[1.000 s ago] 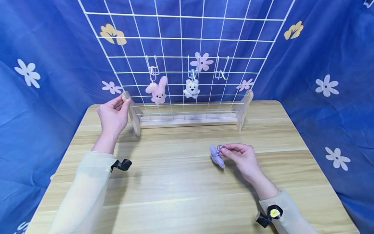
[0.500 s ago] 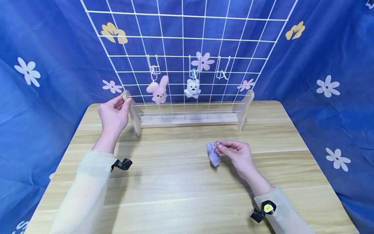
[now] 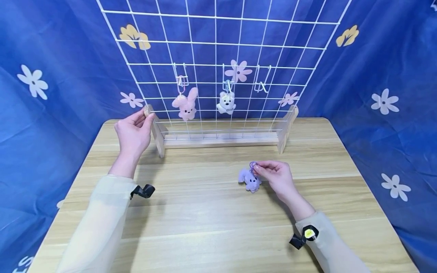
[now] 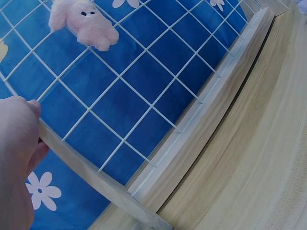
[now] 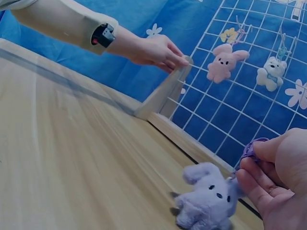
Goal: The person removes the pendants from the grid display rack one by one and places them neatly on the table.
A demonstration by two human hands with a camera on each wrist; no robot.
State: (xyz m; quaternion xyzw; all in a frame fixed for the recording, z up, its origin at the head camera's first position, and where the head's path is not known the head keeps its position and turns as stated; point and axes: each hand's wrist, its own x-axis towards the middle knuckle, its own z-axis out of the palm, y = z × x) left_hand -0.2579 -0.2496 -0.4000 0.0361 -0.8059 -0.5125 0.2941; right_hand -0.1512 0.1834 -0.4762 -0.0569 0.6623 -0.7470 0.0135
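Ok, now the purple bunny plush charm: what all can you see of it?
The purple bunny plush charm looks like soft, fuzzy fabric, with two dark eyes, a dark nose and stubby limbs. One long ear flops outward; the other side of its head is partly behind the fingers. A purple loop at its top is pinched by the right hand, so it hangs head up over the wooden table. Whether its feet touch the wood is unclear.

A purple plush charm (image 3: pixel 252 184), face showing, is dangled by its loop (image 3: pixel 253 165) before a white, wood-footed wire rack (image 3: pixel 221 142)
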